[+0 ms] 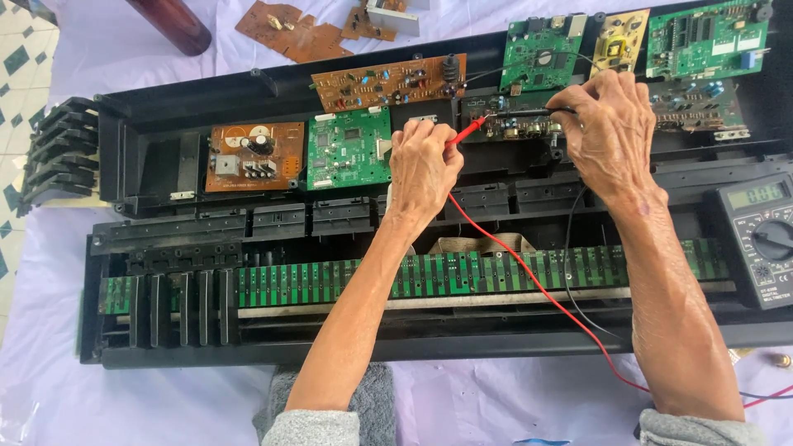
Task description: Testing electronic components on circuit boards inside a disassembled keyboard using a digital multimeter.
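Left hand [423,169]: closed around the red probe [467,132], pinched near its tip end like a pen; the tip points toward 2 o'clock onto the dark board [516,116].
Right hand [610,136]: fingers curled down over the black probe [529,111], which lies almost flat and points toward 9 o'clock; the grip is a narrow pinch, though the fingertips themselves are hidden under the knuckles.
Dark board: sits in the open keyboard case [149,157], at 12 o'clock from the two hands, between the green square board [349,149] and the meter [760,235].
Probes, handling: light, stiff plastic sticks with thin metal points (likely to skid on solder if pressed at a slant); best held low on the barrel, close to the tip, as both hands do now.
Leads: the red lead [529,277] and the black lead [578,289] are soft and slack, trailing toward 5 o'clock over the green key strip [496,272]; a tug on them would probably shift a probe.
Boards, handling: thin and brittle-looking, crowded with small parts, so I judge only the edges safe to grip.
Meter: at 3 o'clock from the right hand, lying flat on the case edge with its display lit.
Loose boards: brown pieces [289,33] at 11 o'clock on the white cloth [496,396].
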